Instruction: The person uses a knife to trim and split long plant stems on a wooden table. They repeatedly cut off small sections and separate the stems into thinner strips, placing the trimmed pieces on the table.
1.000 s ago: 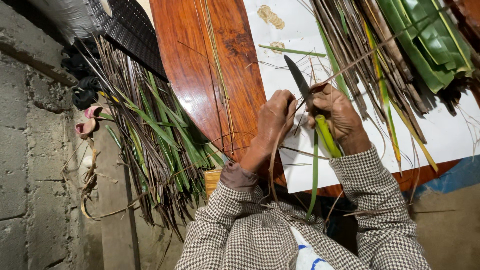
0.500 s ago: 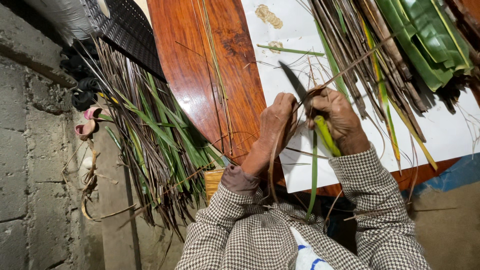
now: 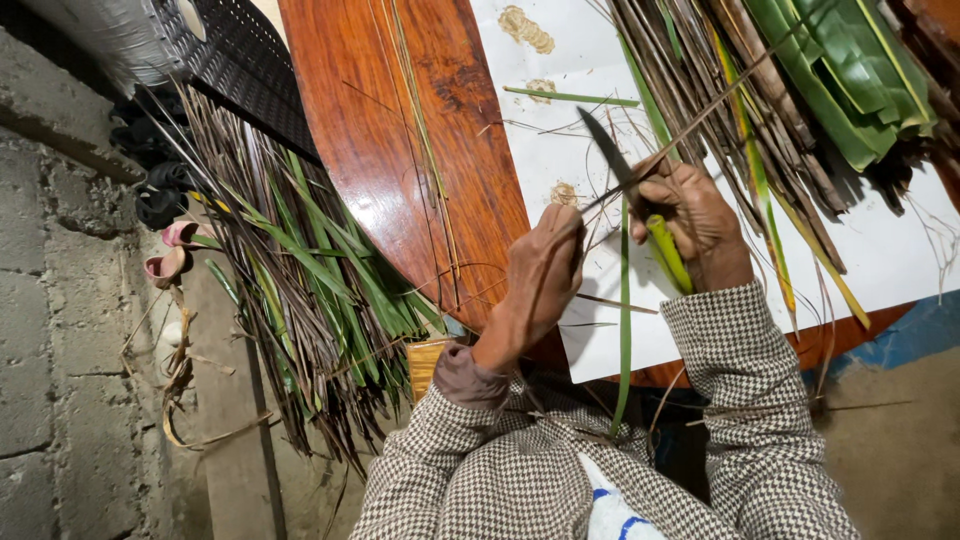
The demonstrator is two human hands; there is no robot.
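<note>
Table: a polished reddish wooden table (image 3: pixel 400 150), its right part covered by a white sheet (image 3: pixel 880 270) that runs to the near edge.
Heap on the floor: a big bundle of long green and brown leaf strips (image 3: pixel 300 290) lies off the table's left edge, beside a grey block wall (image 3: pixel 50 300).
Pile on the sheet: dry brown strips (image 3: pixel 700 80) and broad green leaves (image 3: pixel 850 70) at the far right corner.
Step in hand: judged from the pose, stripping a palm leaflet with a knife, just over the near edge of the sheet.
Right hand: the right hand (image 3: pixel 695 220) is closed around a yellow-green knife handle (image 3: pixel 668 255); the dark blade (image 3: pixel 605 150) points away, up over the sheet.
Left hand: the left hand (image 3: pixel 545 270) is pinched narrow on a thin midrib (image 3: pixel 690 125) that crosses the blade.
Leaflet: a narrow green leaflet (image 3: pixel 623 330) hangs down between the two hands toward the lap; slender, limp, bright green.
Next move, as a guess: a steady pull along the blade, keeping the midrib taut and fingers off the edge.
</note>
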